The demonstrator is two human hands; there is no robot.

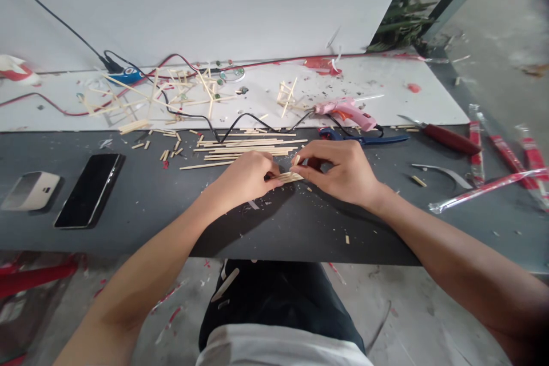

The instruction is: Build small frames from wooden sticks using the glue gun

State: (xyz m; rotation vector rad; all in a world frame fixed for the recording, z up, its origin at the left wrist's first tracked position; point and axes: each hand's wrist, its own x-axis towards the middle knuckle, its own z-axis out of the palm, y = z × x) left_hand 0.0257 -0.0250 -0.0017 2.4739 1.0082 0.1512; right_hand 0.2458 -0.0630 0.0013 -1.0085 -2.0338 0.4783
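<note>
My left hand (256,174) is closed on a few thin wooden sticks (291,176), whose ends point to the right. Close by, my right hand (338,168) pinches a short wooden stick piece (297,160) between thumb and fingertips, just above those ends. Whether the piece touches them I cannot tell. Behind my left hand lies a row of long wooden sticks (253,148). Beyond my right hand are a pink glue gun (345,111) and blue-handled scissors (364,139).
A phone (90,190) and a small white box (32,190) lie at left. A red-handled knife (450,137) and red-wrapped packets (510,160) are at right. Joined stick frames (171,91) stand at the back. A black cable (234,126) runs behind the sticks.
</note>
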